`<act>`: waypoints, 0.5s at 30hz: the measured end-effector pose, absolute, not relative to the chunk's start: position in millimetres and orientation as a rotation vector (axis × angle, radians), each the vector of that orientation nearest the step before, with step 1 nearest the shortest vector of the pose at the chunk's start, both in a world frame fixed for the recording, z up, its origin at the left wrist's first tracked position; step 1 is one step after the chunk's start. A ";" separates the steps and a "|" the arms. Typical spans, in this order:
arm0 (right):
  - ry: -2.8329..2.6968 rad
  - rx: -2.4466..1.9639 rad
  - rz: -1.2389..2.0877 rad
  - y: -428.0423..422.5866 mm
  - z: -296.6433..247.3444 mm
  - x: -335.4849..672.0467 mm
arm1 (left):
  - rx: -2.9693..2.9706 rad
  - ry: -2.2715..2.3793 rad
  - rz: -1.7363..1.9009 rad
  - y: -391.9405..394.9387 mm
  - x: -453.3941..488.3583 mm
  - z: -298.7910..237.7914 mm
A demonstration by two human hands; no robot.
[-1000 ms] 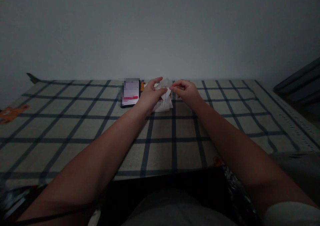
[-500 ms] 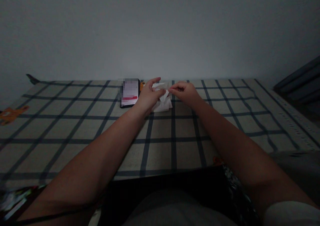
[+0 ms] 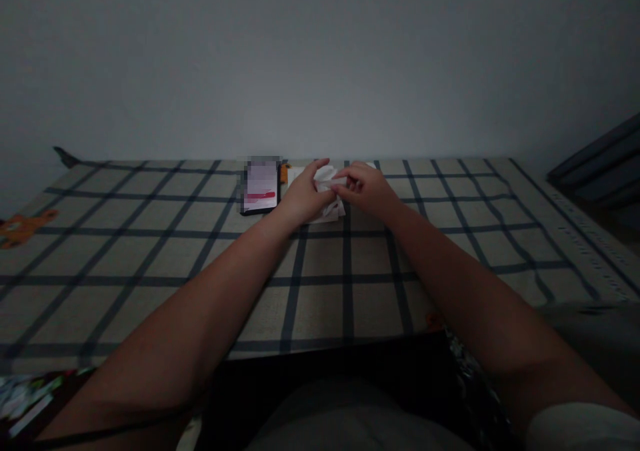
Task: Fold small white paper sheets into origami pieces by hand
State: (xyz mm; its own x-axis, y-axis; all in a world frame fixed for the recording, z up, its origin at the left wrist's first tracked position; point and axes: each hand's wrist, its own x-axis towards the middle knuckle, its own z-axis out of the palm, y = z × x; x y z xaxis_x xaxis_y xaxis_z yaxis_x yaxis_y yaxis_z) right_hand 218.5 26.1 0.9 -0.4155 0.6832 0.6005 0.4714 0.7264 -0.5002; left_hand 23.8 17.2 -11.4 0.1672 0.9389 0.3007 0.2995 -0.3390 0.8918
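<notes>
A crumpled, thin white tissue (image 3: 326,176) is between my two hands near the far side of the table. My left hand (image 3: 303,194) grips it from the left, with the index finger stretched out above it and the thumb along its near side. From the right, my right hand (image 3: 367,186) pinches the tissue with thumb and forefinger, the other fingers curled. More flat white paper (image 3: 327,220) lies under the hands, partly covered by them. Just left of my left hand lies a phone (image 3: 262,183) with its screen lit.
A checked tablecloth (image 3: 347,258) covers the table, which meets a grey wall (image 3: 320,64) at the back. An orange printed figure (image 3: 25,228) shows on the cloth at the left. A dark ribbed object (image 3: 595,148) stands beyond the right edge.
My right hand has moved slightly left, closer to my left hand. The tissue between them is now more bunched up, and the left thumb has shifted lower. The phone stays put.
</notes>
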 end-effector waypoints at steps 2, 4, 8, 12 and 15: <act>-2.114 -0.919 0.315 26.2 1.9 219.1 | 1.697 1.202 1.129 13.4 26.3 -6.1; -2.083 -0.998 0.327 26.7 2.9 220.4 | 1.651 1.238 1.110 9.0 29.0 0.4; -1.963 -1.041 0.378 27.8 3.4 222.5 | 1.448 1.139 1.122 1.1 32.9 12.3; -1.781 -1.096 0.536 28.1 1.2 220.9 | 1.285 1.000 1.175 -2.7 34.9 16.3; -1.611 -1.100 0.710 29.0 -0.3 217.5 | 1.274 0.905 1.184 -1.8 37.1 11.7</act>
